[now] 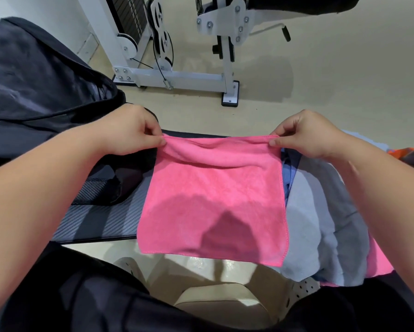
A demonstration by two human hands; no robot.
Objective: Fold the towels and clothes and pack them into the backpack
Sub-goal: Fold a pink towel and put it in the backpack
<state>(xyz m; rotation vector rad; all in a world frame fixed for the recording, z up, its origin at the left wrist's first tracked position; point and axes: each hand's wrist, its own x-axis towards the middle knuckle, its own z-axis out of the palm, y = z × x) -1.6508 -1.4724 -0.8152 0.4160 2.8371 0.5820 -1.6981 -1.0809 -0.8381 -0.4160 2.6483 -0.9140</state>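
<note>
A pink towel [213, 202] hangs in front of me, doubled over at its top edge. My left hand [127, 130] pinches its upper left corner and my right hand [306, 134] pinches its upper right corner. The towel's lower half drapes over a black padded bench [100, 221]. A dark backpack [33, 77] lies open at the left, its black mesh part [93, 190] resting on the bench. To the right sits a pile of clothes with a light blue-grey cloth [320, 224] on top and another pink cloth [378, 262] under it.
White gym machine frame [177, 77] stands on the beige floor beyond the bench. An orange item [399, 150] peeks out at the far right edge. My dark-trousered legs [81, 295] and light shoes [220, 300] fill the bottom of the view.
</note>
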